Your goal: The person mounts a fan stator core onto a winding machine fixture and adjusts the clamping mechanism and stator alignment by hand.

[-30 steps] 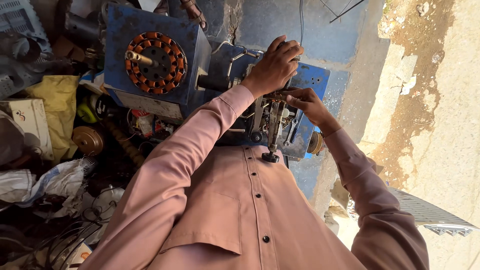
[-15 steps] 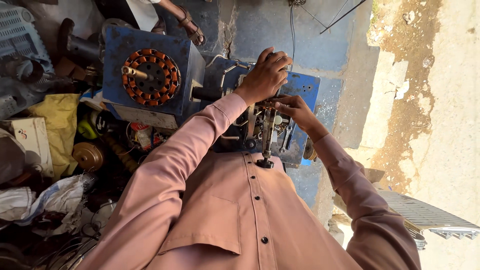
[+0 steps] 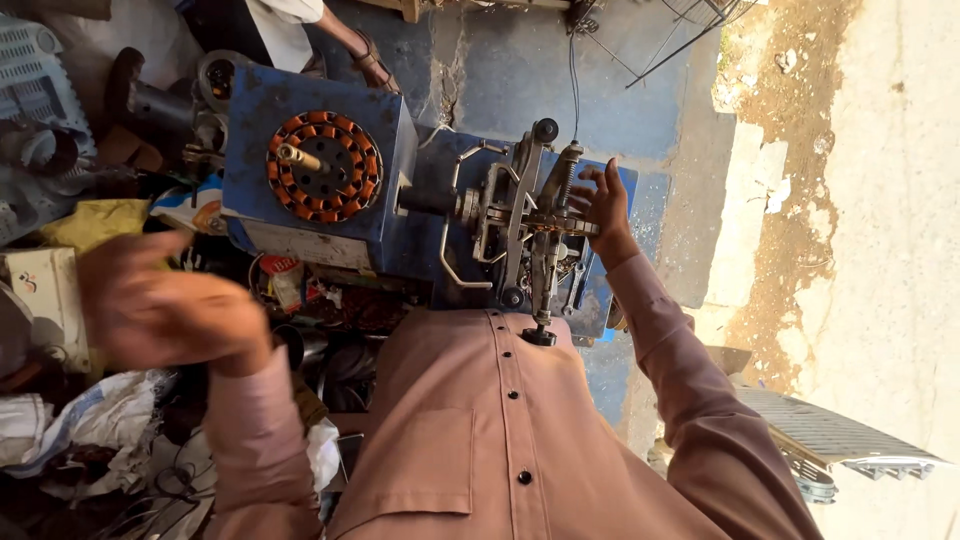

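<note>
Moved: left hand (image 3: 165, 305) has lifted off the winding mechanism (image 3: 525, 235), now blurred, empty, fingers loosely spread.
Right hand (image 3: 605, 205): open against the mechanism's right side.
Mechanism: grey metal levers, spring, on blue machine (image 3: 320, 180) before the chest.

Open to the right, crowded to the left

The right hand (image 3: 603, 205) has bare floor (image 3: 850, 250) beside it, while the metal winding frame (image 3: 525, 225) blocks its inner side. The left hand (image 3: 165, 305) hangs over heaped scrap (image 3: 90, 440), with the blue machine box (image 3: 315, 185) just beyond it.
</note>
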